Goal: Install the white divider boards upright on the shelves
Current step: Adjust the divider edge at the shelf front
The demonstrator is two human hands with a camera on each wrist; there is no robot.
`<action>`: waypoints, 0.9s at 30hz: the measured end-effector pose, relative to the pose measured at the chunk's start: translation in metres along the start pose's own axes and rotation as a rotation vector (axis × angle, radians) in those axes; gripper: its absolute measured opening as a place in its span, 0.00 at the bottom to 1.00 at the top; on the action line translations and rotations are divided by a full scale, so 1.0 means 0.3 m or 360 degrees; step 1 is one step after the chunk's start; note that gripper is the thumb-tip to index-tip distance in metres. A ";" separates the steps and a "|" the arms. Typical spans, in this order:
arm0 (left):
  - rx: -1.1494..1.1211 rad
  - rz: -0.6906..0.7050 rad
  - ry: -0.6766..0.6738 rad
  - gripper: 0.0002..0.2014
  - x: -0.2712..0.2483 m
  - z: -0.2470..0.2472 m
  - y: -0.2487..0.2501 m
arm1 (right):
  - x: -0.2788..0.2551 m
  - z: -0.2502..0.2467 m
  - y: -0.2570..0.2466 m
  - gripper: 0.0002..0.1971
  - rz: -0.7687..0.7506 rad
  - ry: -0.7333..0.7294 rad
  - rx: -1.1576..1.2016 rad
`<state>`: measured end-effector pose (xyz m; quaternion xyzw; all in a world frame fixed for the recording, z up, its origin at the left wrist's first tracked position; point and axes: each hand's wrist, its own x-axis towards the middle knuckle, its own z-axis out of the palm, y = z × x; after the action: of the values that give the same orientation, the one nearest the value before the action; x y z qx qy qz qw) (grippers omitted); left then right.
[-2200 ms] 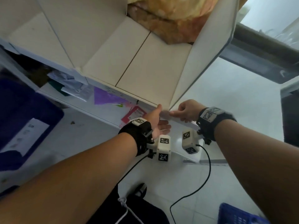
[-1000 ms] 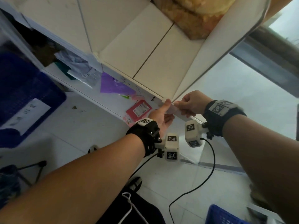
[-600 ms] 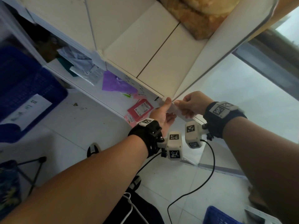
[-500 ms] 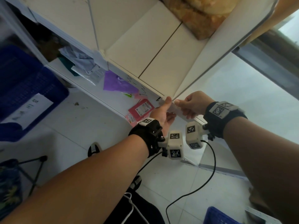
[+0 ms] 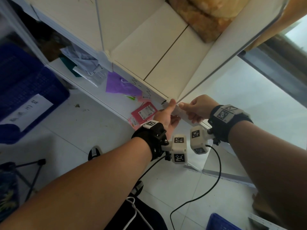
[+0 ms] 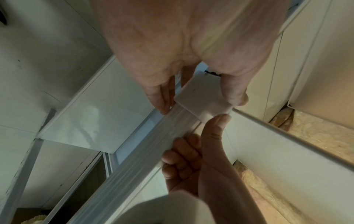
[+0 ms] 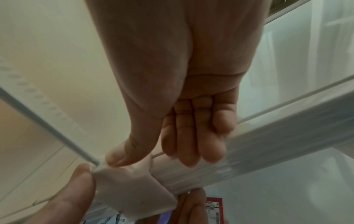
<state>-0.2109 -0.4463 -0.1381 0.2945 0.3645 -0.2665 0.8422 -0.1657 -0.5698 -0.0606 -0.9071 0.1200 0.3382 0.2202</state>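
White shelf: your left hand and right hand both pinch the clip at the divider board foot; next, press it home.

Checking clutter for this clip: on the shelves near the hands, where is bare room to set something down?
Bare: the cream shelf board between the left divider and the tilted white board, in front of the tan bundle. Crowded: the lower shelf with papers, purple bag and pink packets, and the corner where both hands hold the clip.
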 end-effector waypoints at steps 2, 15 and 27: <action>-0.0010 -0.0005 0.0006 0.23 -0.003 -0.002 0.002 | 0.002 0.000 -0.001 0.32 0.0012 -0.0002 -0.0017; 0.0013 -0.0015 -0.0053 0.22 -0.014 -0.004 0.010 | 0.019 -0.010 -0.005 0.33 0.0018 -0.0080 -0.0038; 0.0106 -0.0099 -0.0113 0.27 -0.041 -0.008 0.044 | 0.010 -0.019 -0.011 0.35 0.0021 -0.0135 -0.0018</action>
<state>-0.2106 -0.4328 -0.1260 0.3014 0.3343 -0.3147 0.8357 -0.1590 -0.5697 -0.0576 -0.8923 0.1145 0.3785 0.2178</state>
